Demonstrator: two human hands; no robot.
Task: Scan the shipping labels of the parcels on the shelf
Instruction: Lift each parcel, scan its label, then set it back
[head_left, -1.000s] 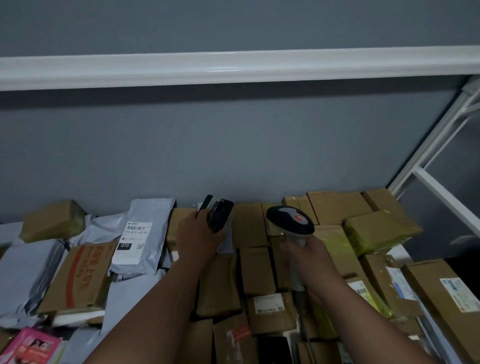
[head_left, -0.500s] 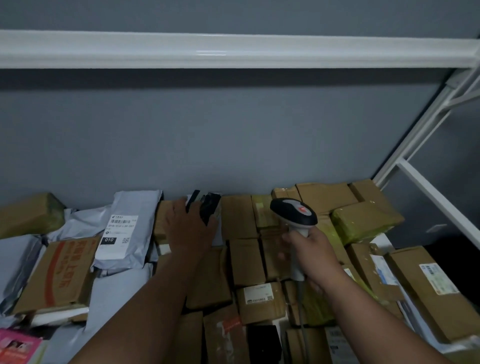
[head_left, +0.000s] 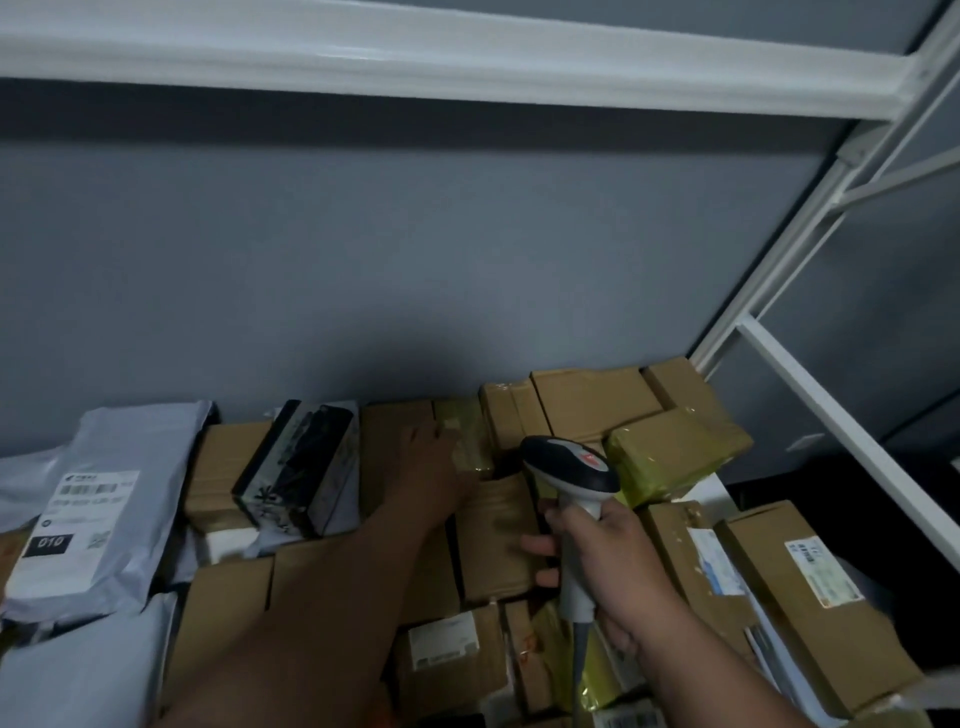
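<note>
You are gripping the scanner (head_left: 570, 470) in your right hand (head_left: 618, 561), aiming it forward, while your left hand (head_left: 434, 470), fingers relaxed, is resting on a taped parcel (head_left: 465, 436) near the shelf's back edge, likely seeking its label.

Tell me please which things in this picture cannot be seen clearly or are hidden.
- Head view: print on the grey mailer's label is too small and blurred.
- Left hand fingertips: motion blur hides whether they touch the taped box.
- Scanner window faces away; the right hand covers its grip.
- Box label at right: text unreadable.
- Front parcels are cut off by the bottom edge.
</note>
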